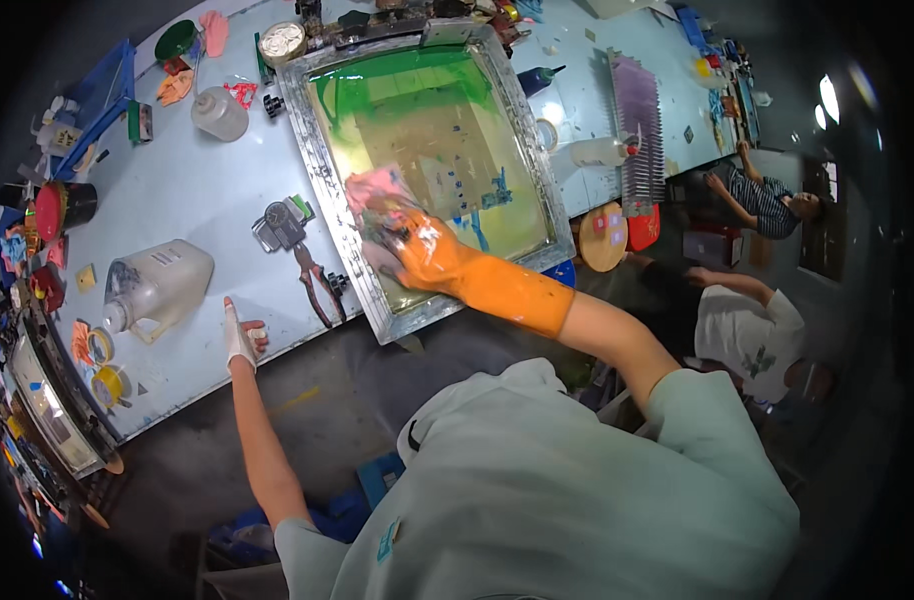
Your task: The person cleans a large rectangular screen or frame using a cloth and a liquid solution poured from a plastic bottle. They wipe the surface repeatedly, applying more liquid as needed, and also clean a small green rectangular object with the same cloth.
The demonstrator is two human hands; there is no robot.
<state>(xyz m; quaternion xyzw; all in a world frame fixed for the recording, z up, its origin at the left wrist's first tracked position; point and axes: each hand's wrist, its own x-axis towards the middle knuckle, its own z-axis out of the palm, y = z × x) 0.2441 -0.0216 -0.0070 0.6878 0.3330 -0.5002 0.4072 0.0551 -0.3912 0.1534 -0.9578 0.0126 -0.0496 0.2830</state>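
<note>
My right hand, in a long orange rubber glove smeared with dark ink, presses a pink cloth onto the left part of a screen-printing frame. Green ink covers the mesh's far end, and blue patches mark its middle right. My left hand, in a white glove with some fingers bare, rests at the table's near edge with its fingers apart. It holds nothing. Between it and the frame lie red-and-black pliers and a black dial gauge. A translucent jug lies on its side to the left.
A white plastic bottle and a tin of white paste stand beyond the gauge. A purple spiked rack and another bottle are right of the frame. Two other people are at the far right, near a round wooden stool.
</note>
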